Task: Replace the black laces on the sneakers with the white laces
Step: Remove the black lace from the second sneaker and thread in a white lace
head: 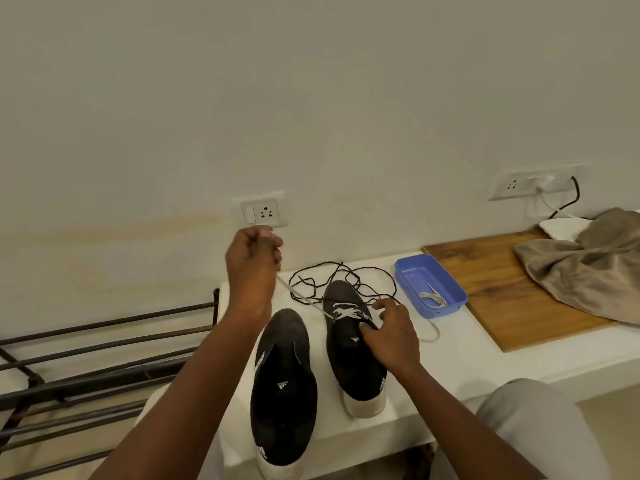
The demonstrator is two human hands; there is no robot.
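wall socket (pixel 265 212), metal rack (pixel 104 341), crumpled cloth (pixel 588 271)

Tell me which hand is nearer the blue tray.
Right. The right hand grips the right sneaker at its lacing, just left of the blue tray. The left hand is raised farther left, near the wall socket, holding the white lace taut.

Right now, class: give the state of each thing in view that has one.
left sneaker: unlaced.
right sneaker: partly laced in white.
white lace: pulled taut.
black laces: removed, lying loose.
blue tray: holds spare white lace.
left hand: grips white lace.
right hand: grips right sneaker.
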